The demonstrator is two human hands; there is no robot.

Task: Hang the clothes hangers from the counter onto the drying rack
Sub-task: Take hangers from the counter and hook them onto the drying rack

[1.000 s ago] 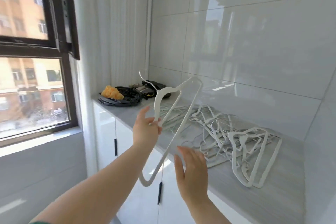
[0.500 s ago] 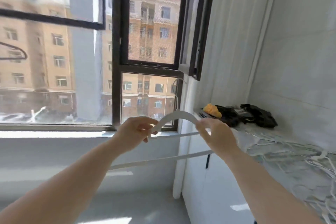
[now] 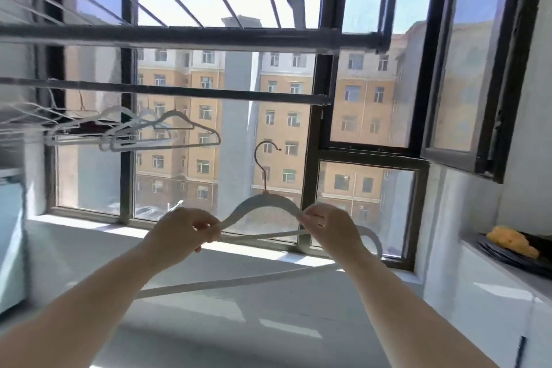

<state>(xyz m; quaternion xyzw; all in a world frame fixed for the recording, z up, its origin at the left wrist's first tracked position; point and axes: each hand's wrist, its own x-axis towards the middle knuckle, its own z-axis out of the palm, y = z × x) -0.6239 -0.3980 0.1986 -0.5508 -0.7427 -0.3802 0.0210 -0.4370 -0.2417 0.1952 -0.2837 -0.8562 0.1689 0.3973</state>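
Head view: both hands' fingers (image 3: 209, 225) pinched on white hanger (image 3: 264, 203) shoulders.

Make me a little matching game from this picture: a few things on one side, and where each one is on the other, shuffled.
Things:
1. white hanger
2. other hangers
3. yellow item
4. open window pane

Places:
A. on the dark plate on the counter at right
B. hooked on the rack rod, left
C. upper right
D. held between both hands

Pairs: 1-D, 2-B, 3-A, 4-C
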